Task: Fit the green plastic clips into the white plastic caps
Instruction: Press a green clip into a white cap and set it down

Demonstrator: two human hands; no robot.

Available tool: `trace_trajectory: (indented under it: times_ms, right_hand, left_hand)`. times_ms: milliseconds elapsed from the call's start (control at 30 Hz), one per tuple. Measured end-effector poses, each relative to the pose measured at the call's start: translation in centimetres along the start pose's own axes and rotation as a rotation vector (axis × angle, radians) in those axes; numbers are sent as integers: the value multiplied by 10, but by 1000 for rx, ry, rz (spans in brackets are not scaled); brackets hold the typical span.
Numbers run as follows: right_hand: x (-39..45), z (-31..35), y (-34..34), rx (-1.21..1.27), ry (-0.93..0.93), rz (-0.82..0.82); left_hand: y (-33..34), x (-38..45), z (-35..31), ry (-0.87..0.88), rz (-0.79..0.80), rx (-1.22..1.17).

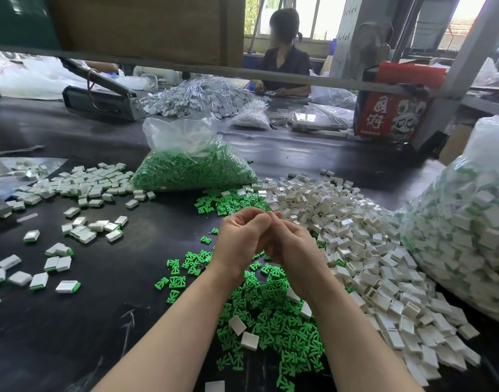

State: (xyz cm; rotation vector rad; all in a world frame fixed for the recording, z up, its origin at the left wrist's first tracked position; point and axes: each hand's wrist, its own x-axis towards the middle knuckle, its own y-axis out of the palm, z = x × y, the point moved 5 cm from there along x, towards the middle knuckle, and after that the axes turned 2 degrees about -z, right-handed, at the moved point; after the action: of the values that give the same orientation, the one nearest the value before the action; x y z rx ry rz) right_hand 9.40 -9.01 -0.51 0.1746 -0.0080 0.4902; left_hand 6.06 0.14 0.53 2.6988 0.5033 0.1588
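Your hands meet above the green clips, pressing something unseen.

Your left hand [244, 236] and right hand [290, 244] curl together, touching; whether they hold anything, I cannot tell. Keep clip square to cap. Loose green clips [271, 315] lie beneath, white caps [356, 236] heaped right, finished pieces [81, 230] left, bag of clips [191, 165] behind.

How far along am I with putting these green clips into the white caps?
Done: finished caps with green showing lie scattered on the left of the table, and the big bag on the right looks full of them. In hand: your left hand and right hand are pressed together; what they hold is hidden. Left: a large pile of loose green clips, a heap of empty white caps and a full bag of clips. Plenty remains.
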Motion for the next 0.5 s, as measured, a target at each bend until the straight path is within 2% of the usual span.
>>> trace_trajectory:
  times_ms: [500]
  right_hand:
    - [1, -1, 3, 10, -58, -115]
  left_hand:
    - [3, 0, 2, -31, 5, -35]
